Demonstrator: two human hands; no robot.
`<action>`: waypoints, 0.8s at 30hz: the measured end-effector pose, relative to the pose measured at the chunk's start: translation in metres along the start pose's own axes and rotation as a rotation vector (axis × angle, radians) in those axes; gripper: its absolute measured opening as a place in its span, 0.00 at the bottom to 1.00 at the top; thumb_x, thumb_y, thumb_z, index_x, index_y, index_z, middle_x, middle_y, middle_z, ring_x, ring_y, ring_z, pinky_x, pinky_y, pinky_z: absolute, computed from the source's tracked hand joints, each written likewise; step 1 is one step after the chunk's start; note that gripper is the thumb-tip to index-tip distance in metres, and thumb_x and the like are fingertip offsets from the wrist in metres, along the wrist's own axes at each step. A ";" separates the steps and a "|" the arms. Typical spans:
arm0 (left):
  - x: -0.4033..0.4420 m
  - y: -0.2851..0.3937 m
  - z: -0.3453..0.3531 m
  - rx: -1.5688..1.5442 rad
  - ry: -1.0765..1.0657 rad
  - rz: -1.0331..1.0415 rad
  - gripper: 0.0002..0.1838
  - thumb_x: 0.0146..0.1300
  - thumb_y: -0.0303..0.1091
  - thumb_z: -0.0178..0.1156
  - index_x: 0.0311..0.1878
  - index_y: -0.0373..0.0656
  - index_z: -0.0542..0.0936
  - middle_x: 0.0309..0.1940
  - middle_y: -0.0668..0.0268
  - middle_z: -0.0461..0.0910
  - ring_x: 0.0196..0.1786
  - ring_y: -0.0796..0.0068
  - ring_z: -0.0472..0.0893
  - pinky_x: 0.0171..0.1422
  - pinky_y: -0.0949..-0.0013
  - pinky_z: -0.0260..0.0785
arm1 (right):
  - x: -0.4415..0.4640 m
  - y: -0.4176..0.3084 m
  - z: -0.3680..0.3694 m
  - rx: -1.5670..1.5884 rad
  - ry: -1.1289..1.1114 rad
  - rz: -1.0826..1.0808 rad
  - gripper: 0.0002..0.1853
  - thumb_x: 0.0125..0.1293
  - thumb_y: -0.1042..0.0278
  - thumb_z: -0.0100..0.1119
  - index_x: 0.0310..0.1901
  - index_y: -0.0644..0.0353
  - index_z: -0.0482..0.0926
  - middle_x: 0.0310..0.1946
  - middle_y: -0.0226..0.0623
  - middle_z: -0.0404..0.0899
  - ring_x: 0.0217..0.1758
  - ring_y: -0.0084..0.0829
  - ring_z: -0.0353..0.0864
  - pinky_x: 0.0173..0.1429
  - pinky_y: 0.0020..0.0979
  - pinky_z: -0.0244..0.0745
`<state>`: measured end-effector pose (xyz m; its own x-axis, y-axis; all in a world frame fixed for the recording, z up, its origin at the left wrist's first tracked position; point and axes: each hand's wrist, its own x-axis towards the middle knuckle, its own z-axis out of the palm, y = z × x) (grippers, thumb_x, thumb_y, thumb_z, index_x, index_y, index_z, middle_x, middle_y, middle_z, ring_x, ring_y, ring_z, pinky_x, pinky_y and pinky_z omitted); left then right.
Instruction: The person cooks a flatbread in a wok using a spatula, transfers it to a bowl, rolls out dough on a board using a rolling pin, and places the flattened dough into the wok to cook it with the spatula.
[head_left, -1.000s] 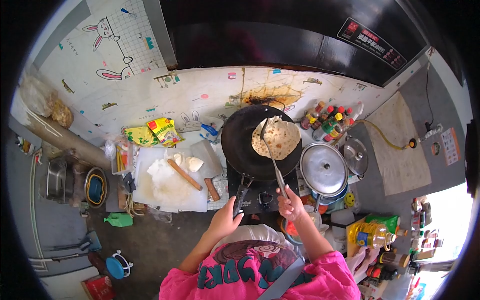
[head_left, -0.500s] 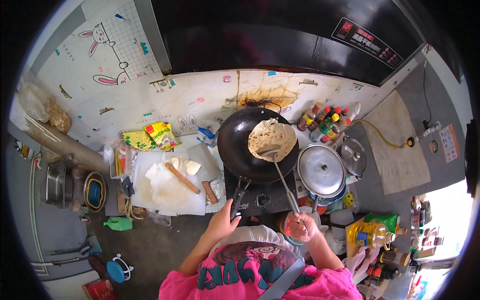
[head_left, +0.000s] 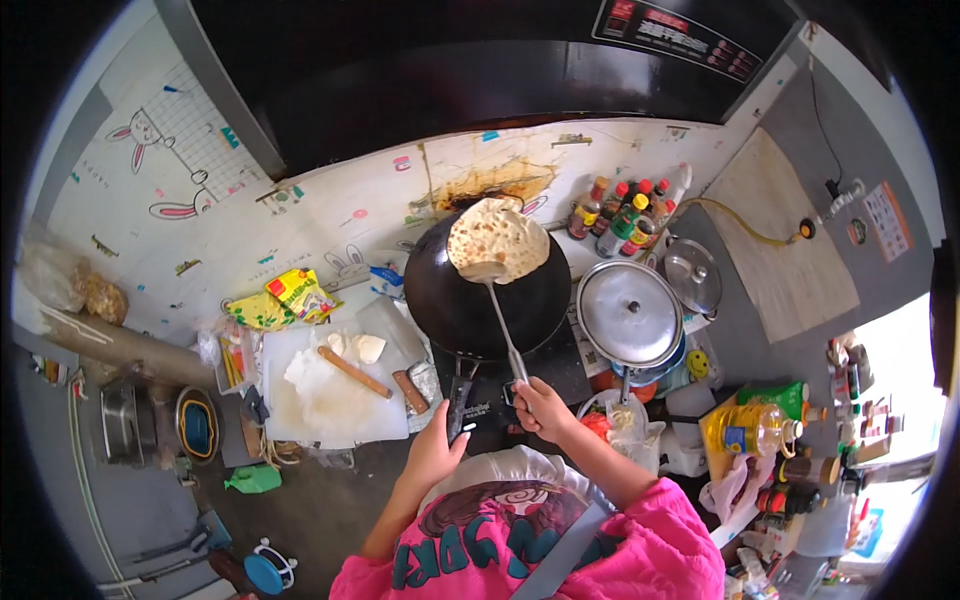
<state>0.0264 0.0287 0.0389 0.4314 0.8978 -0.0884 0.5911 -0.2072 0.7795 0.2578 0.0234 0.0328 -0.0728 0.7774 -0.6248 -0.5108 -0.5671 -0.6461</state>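
Observation:
A black wok (head_left: 455,315) sits on the stove, and its handle (head_left: 460,405) is gripped by my left hand (head_left: 432,455). My right hand (head_left: 543,410) is wrapped round the handle of a long metal wok spatula (head_left: 503,325). The spatula's head touches the near edge of a round, brown-spotted flatbread (head_left: 505,235). The flatbread is at the back right of the wok, reaching up to its far rim; I cannot tell whether it rests on the wok or is lifted.
Left of the stove, a white board (head_left: 285,400) holds flour, dough pieces (head_left: 366,348) and a rolling pin (head_left: 354,372). On the right are a lidded pot (head_left: 620,320), a glass-lidded pot (head_left: 690,270) and several sauce bottles (head_left: 620,230). A range hood (head_left: 450,80) hangs above.
My right hand and the spatula have moved left and up, and the flatbread has shifted toward the wok's far rim. My left hand stays on the wok handle. The camera view has shifted slightly.

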 end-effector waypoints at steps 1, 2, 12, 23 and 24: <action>0.001 0.000 0.000 -0.001 -0.016 -0.012 0.36 0.58 0.38 0.61 0.66 0.32 0.59 0.48 0.39 0.75 0.47 0.40 0.77 0.51 0.52 0.71 | 0.004 -0.002 -0.002 -0.019 -0.012 -0.024 0.11 0.73 0.59 0.46 0.35 0.56 0.64 0.20 0.26 0.61 0.13 0.18 0.58 0.13 0.21 0.50; 0.001 0.000 0.000 0.003 -0.020 -0.012 0.36 0.58 0.38 0.61 0.66 0.32 0.59 0.48 0.38 0.75 0.48 0.40 0.77 0.51 0.52 0.71 | 0.007 -0.004 -0.003 -0.039 -0.027 -0.044 0.12 0.73 0.59 0.46 0.35 0.56 0.64 0.19 0.26 0.61 0.13 0.18 0.58 0.13 0.21 0.49; -0.002 -0.001 0.001 0.004 -0.001 -0.002 0.36 0.57 0.37 0.61 0.66 0.32 0.59 0.49 0.38 0.74 0.50 0.40 0.77 0.53 0.53 0.70 | -0.047 -0.024 -0.015 -0.019 -0.026 -0.011 0.12 0.74 0.60 0.44 0.43 0.61 0.67 0.17 0.24 0.59 0.10 0.17 0.55 0.12 0.22 0.49; -0.002 0.004 -0.001 0.007 -0.010 -0.025 0.36 0.58 0.38 0.61 0.65 0.31 0.60 0.51 0.38 0.74 0.52 0.40 0.76 0.55 0.54 0.69 | -0.076 -0.033 -0.029 0.174 -0.081 0.005 0.12 0.73 0.59 0.44 0.45 0.60 0.68 0.14 0.28 0.60 0.09 0.21 0.56 0.10 0.23 0.52; -0.002 0.008 -0.004 0.016 -0.030 -0.047 0.36 0.59 0.38 0.61 0.66 0.32 0.59 0.52 0.38 0.73 0.53 0.40 0.76 0.56 0.54 0.69 | -0.082 -0.038 -0.026 0.040 -0.036 -0.016 0.13 0.73 0.58 0.43 0.45 0.60 0.68 0.14 0.29 0.60 0.08 0.22 0.56 0.10 0.23 0.53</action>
<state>0.0277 0.0272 0.0473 0.4225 0.8950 -0.1434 0.6222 -0.1713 0.7639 0.3056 -0.0259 0.0968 -0.0942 0.7960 -0.5979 -0.5463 -0.5434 -0.6374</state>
